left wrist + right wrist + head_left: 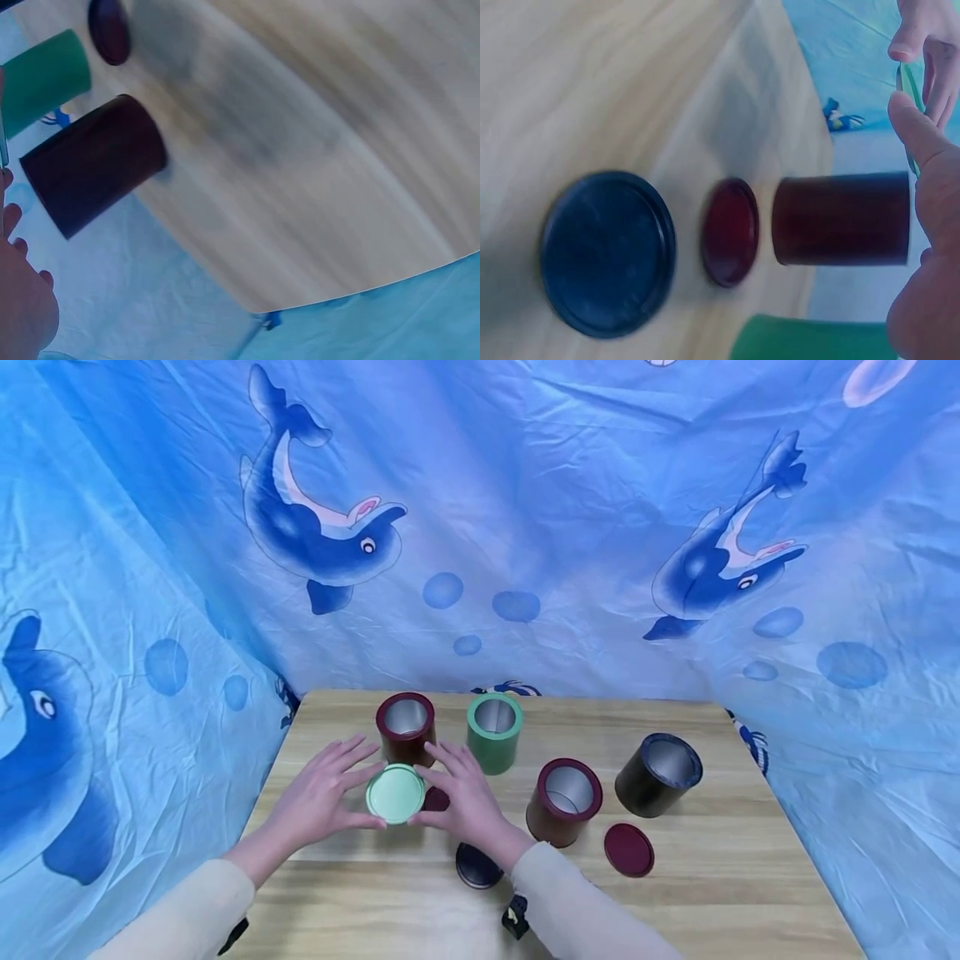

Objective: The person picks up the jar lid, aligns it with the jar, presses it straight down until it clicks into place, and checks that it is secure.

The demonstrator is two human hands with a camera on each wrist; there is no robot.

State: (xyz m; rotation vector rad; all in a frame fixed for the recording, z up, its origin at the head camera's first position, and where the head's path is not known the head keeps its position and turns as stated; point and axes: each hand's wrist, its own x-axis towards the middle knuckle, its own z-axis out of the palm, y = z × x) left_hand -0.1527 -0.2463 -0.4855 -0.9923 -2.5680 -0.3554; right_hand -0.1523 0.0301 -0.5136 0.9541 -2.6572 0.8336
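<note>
Both hands hold a light green round lid (395, 794) between them, raised above the wooden table. The left hand (318, 793) grips its left edge with thumb and fingers; the right hand (468, 797) grips the right edge. In the right wrist view the lid (910, 84) appears edge-on between thumbs and fingers. Just beyond the hands stands an uncovered dark red can (405, 750), with an uncovered green can (492, 753) to its right. A dark red lid (436, 800) lies partly hidden behind the right hand. Nearer, a black lid (477, 866) lies under the right forearm.
Farther right stand a second uncovered dark red can (553, 823) and an uncovered black can (643, 787). Another dark red lid (629, 850) lies flat in front of them. Blue dolphin-print cloth (465, 510) surrounds the wooden table (720, 893) at the back and sides.
</note>
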